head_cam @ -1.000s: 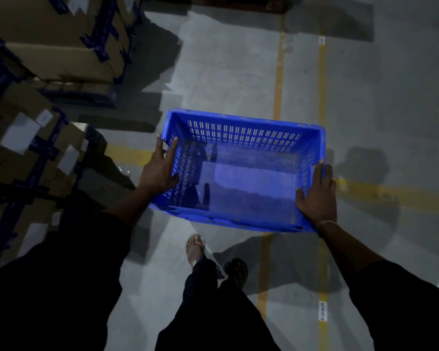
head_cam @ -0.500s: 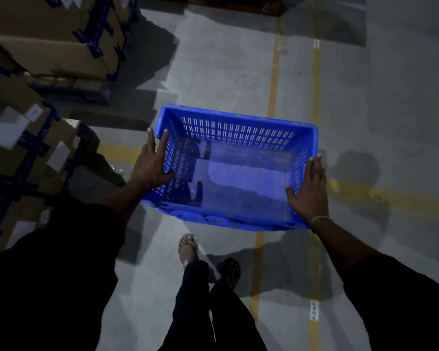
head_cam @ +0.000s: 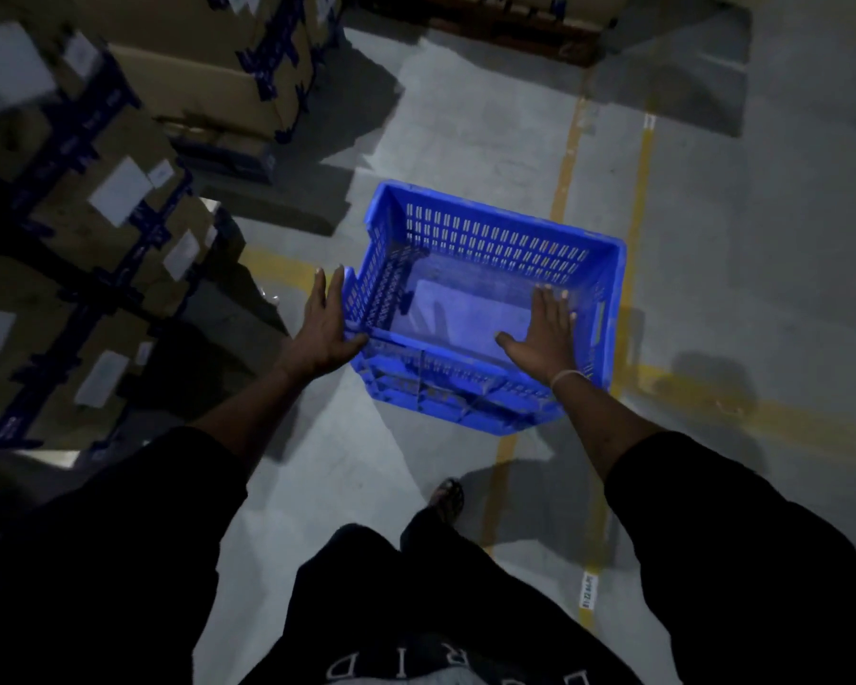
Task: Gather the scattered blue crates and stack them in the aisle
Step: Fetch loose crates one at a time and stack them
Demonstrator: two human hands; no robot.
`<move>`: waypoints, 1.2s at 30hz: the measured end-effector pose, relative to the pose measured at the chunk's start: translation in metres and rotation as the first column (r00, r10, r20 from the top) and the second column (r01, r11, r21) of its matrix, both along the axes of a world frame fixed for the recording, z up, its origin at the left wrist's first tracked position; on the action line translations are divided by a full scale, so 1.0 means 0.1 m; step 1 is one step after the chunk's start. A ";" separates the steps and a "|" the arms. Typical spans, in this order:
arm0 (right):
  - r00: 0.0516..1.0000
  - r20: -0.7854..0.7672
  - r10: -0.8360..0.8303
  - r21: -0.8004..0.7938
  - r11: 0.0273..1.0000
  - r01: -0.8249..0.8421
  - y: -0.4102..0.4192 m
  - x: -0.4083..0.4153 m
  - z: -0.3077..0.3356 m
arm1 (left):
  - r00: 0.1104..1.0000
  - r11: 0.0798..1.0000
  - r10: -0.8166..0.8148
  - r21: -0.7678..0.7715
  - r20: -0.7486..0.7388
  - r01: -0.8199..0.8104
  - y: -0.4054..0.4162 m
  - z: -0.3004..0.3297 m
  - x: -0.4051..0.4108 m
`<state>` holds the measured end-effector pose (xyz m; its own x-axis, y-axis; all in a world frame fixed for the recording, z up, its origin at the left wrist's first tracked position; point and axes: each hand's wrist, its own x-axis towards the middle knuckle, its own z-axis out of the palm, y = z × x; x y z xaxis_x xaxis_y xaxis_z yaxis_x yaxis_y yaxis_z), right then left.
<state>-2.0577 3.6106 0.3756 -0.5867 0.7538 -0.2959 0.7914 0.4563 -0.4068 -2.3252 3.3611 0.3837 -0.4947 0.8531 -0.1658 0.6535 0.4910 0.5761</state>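
Head view: empty blue crate (head_cam: 490, 249) on the floor (head_cam: 465, 140), both hands released, left hand (head_cam: 324, 333) and right hand (head_cam: 544, 338).

Grey floor (head_cam: 465, 140) (yellow-lined): blue crate (head_cam: 490, 249), seemingly grounded; cardboard boxes (head_cam: 119, 200).

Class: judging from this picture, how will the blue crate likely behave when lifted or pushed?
The crate probably stays stiff: its moulded walls look ribbed. Likely light for its size: slotted sides, nothing inside. Unlikely to roll, given its flat, boxy base.
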 end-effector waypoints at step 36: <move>0.234 -0.383 0.894 -0.091 0.216 -0.972 -3.27 -1.33 0.83 | 0.172 0.104 0.927 0.212 0.332 -0.972 -3.54 0.69 3.07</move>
